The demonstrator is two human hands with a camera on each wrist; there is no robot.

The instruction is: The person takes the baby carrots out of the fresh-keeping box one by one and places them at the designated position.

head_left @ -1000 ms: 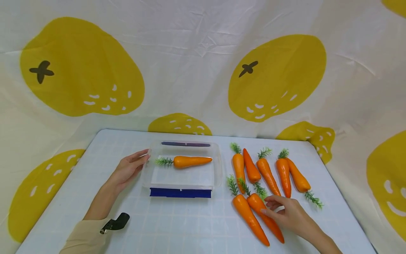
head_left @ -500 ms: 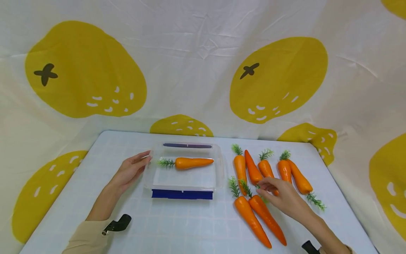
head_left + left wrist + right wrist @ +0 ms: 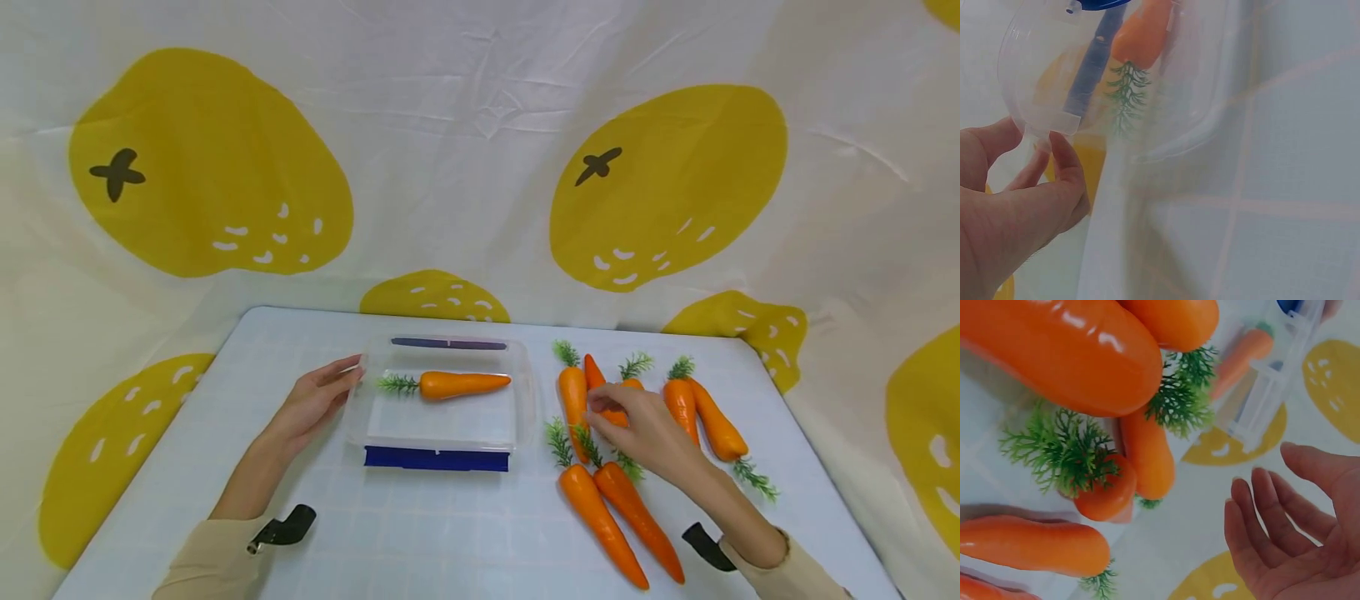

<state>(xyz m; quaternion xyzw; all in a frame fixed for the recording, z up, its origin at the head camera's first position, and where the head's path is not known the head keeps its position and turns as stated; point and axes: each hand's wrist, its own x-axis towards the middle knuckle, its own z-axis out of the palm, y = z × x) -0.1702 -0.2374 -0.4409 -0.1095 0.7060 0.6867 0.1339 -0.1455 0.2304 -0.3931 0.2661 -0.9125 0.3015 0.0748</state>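
A clear plastic box (image 3: 525,400) with dark blue clasps (image 3: 437,459) stands on the table, and one orange carrot (image 3: 465,384) with a green top lies in it. My left hand (image 3: 315,404) is at the box's left side. In the left wrist view, thumb and fingers pinch a clear tab (image 3: 1040,139) on its edge. Over the loose carrots at the right, my right hand (image 3: 645,429) hovers with fingers loosely bent, partly hiding the middle carrots. The right wrist view shows nothing between that hand's fingertips (image 3: 1260,478); several carrots (image 3: 1085,356) lie beside it.
Two carrots (image 3: 600,525) lie nearest the front of the carrot group, and another pair (image 3: 716,421) lies to its right. Behind the white table (image 3: 420,533) hangs a cloth (image 3: 450,167) printed with yellow fruit. Dark wrist mounts (image 3: 285,527) sit at both sleeves.
My right hand has moved away from me and slightly left, from the front carrots to above the middle ones. The left hand stays at the box, and the carrots keep their places.
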